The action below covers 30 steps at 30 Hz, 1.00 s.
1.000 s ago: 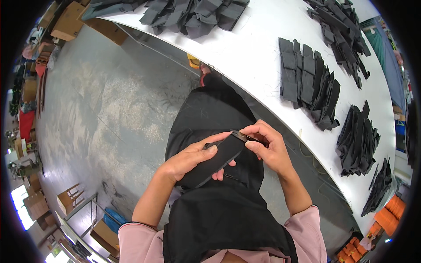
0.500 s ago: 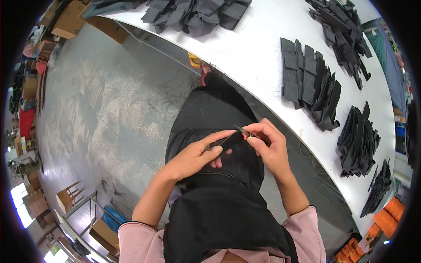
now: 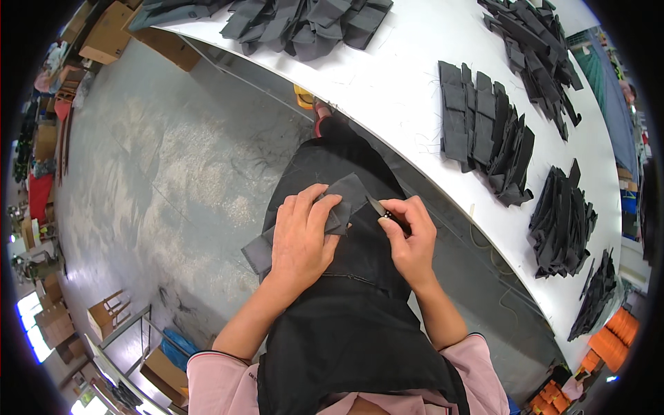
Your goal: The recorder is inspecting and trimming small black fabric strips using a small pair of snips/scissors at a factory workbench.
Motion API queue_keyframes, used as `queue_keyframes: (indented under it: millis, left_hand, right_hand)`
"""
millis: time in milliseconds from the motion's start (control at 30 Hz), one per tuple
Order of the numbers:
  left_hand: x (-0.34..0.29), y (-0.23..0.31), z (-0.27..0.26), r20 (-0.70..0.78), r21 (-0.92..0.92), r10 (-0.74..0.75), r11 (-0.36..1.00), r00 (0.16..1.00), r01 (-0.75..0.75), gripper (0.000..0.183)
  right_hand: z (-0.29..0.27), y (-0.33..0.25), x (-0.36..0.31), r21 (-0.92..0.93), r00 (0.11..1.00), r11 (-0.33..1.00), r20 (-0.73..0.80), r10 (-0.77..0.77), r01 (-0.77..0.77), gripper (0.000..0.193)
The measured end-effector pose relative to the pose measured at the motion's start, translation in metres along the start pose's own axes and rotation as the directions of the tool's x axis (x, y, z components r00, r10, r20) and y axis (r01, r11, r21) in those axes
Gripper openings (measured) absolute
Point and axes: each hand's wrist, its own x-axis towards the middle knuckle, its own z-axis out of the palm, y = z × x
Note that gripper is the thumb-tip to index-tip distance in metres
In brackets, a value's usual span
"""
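Observation:
Over my lap, my left hand (image 3: 299,242) grips a folded dark grey fabric piece (image 3: 350,190), fingers bent across its top. One end of the cloth sticks out past my fingertips and another hangs to the left of the wrist. My right hand (image 3: 415,238) is closed around small thread snips (image 3: 377,207), whose blade tips point up and left at the cloth's right edge. Whether the blades touch the cloth I cannot tell. Most of the snips' handle is hidden in the palm. A black apron (image 3: 339,325) lies beneath both hands.
A white table (image 3: 408,104) runs diagonally along my right and front. Bundles of dark fabric pieces (image 3: 477,121) lie on it in several heaps. Orange spools (image 3: 614,339) stand at the lower right. Cardboard boxes (image 3: 107,34) and a wooden stool (image 3: 109,311) are at the left.
My left hand has turned palm down, and the fabric, seen edge-on before, now shows its flat face. My right hand with the snips has shifted slightly left and down.

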Motion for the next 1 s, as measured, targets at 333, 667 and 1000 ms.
queue_keyframes:
  millis: [333,667,1000]
  left_hand:
    - [0.009,-0.006,-0.004,0.42,-0.765,-0.092,0.499,0.903,0.407,0.128]
    - [-0.001,-0.012,0.007,0.734,-0.654,-0.306,-0.079,0.606,0.752,0.039]
    - [0.005,-0.002,-0.003,0.711,-0.679,-0.299,-0.053,0.637,0.733,0.035]
  right_hand:
    - [0.008,-0.003,0.047,0.688,0.824,0.487,0.311,0.473,-0.539,0.013]
    - [0.03,-0.003,0.031,0.138,0.991,0.987,-0.095,0.093,-0.079,0.022]
    - [0.019,0.001,0.02,-0.263,0.961,0.926,0.009,-0.276,0.269,0.025]
